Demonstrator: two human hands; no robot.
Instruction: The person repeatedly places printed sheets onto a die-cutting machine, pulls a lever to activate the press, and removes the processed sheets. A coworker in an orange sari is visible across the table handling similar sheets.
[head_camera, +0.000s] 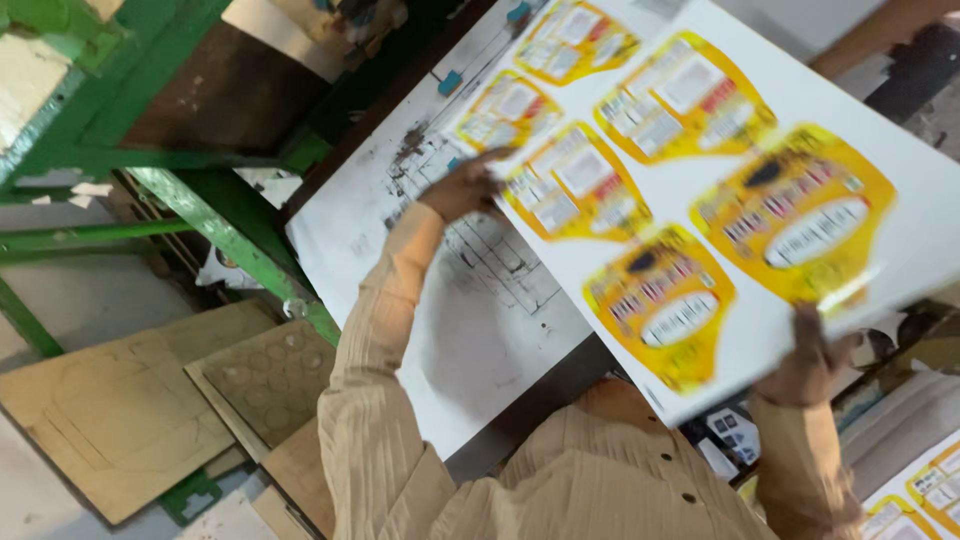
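While a large white printed sheet (740, 190) covered in yellow label shapes is held tilted above the table (470, 340), the step in hand appears to be the laying of that sheet onto the white, ink-marked bed of the table. The sheet is gripped at two edges: the left hand (465, 188) is closed on the sheet's far-left edge, with its fingers blurred by motion, and the right hand (812, 362) is pinched shut on the sheet's near edge, thumb over the printed face. Most of the sheet is carried clear of the table, its lower corner hanging just over the table's near edge; whether any part is touching cannot be told. Left of the sheet, the green metal frame (230, 215) of a machine is seen, and below that frame flat wooden die boards (140, 410) are lying on the floor. More printed sheets (915, 495) are stacked below the sheet's right end.

It is judged that the placing is only partly done. The next move calls for the sheet to be lowered flat and squared against the drawn guide lines (490, 255) beneath its left edge, with both grips kept even so that no buckling or skew is produced.
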